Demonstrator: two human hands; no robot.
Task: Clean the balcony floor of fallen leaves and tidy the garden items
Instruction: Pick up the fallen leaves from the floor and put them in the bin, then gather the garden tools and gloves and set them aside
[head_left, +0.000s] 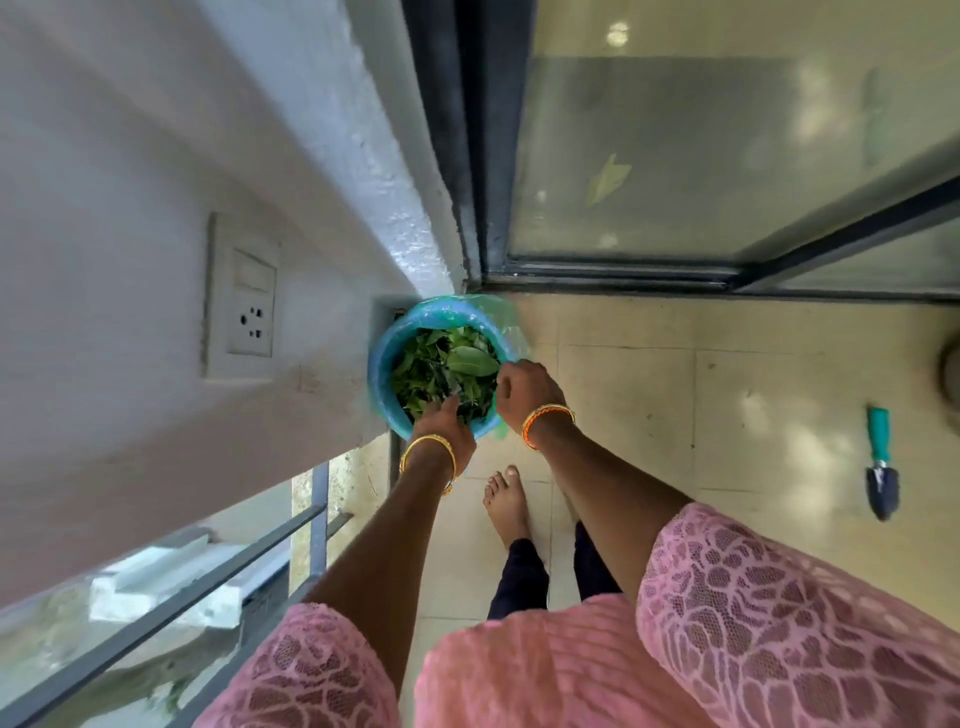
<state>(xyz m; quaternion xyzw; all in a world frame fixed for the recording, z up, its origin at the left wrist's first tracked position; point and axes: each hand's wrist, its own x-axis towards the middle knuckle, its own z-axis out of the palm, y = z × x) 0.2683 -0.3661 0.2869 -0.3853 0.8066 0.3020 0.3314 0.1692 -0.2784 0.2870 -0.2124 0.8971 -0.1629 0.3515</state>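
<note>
A blue bucket lined with a green plastic bag stands on the tiled balcony floor in the corner by the wall. It is filled with green leaves. My left hand reaches over the near rim, its fingers down on the leaves. My right hand is curled over the right rim, gripping the edge of the bucket and its liner. Both wrists wear bangles.
A garden trowel with a teal handle lies on the tiles at the right. A single leaf shows behind the glass sliding door. A wall socket is on the left, a railing below it. My bare foot stands near the bucket.
</note>
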